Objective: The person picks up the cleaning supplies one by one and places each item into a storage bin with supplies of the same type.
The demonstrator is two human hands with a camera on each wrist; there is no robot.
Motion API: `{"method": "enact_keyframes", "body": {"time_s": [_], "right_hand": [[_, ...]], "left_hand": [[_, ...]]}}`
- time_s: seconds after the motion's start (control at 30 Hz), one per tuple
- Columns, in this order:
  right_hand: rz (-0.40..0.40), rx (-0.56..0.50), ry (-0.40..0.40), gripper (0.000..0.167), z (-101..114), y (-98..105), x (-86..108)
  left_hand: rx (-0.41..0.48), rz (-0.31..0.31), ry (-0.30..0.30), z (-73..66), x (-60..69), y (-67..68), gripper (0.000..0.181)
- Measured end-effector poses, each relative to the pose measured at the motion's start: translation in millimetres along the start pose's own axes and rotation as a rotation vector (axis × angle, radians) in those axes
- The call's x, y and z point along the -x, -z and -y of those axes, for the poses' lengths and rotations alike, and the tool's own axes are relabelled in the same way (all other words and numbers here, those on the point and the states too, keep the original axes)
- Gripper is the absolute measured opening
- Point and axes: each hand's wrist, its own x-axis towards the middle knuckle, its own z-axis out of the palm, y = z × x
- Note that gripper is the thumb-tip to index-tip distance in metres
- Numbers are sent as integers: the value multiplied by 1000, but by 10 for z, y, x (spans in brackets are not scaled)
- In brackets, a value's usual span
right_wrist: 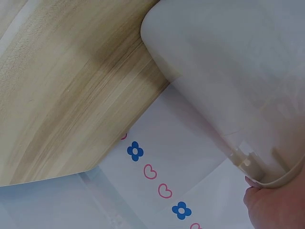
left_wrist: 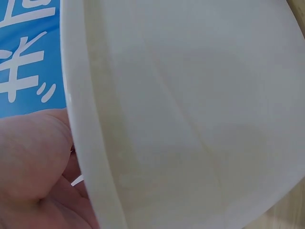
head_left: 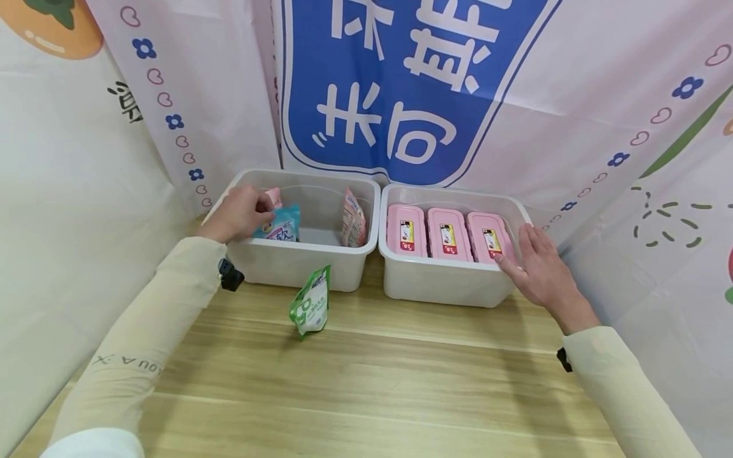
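In the head view my left hand (head_left: pixel 243 213) reaches over the left end of the left white bin (head_left: pixel 298 259). Its curled fingers pinch the upper left side of a blue pouch (head_left: pixel 284 224) standing inside. Part of a pink pouch (head_left: pixel 273 196) shows behind the blue one; the fingertips are partly hidden. My right hand (head_left: pixel 541 270) rests on the right end of the right white bin (head_left: pixel 446 280), fingers fairly straight along the rim and thumb near its front corner. Three pink lidded boxes (head_left: pixel 449 235) fill that bin side by side.
A green and white pouch (head_left: pixel 312 302) stands on the wooden table (head_left: pixel 366 381) before the left bin. Another pink pouch (head_left: pixel 353 219) leans at that bin's right end. The bins sit side by side against a printed cloth (head_left: pixel 395 83), with cloth walls on both sides.
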Motion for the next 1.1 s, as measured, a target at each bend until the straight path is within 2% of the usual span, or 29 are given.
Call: {"method": "enact_keyframes", "body": {"time_s": [0.2, 0.4, 0.6, 0.87, 1.0, 1.1], "right_hand": [[-5, -2, -4, 96, 2, -14, 7], [-10, -5, 3, 95, 1, -18, 15], [-11, 1, 14, 95, -4, -8, 7], [-5, 7, 16, 96, 9, -7, -22], [-5, 6, 20, 95, -21, 4, 0], [-9, 3, 27, 95, -11, -11, -24]], "left_hand": [[-1, 3, 6, 1, -6, -29, 19], [-40, -9, -13, -15, -12, -37, 18], [-67, -15, -7, -25, 15, -14, 20], [-106, -31, -2, -89, 65, 138, 22], [-117, -16, -3, -150, 75, 188, 23], [-131, -2, 3, -176, 134, 263, 22]]}}
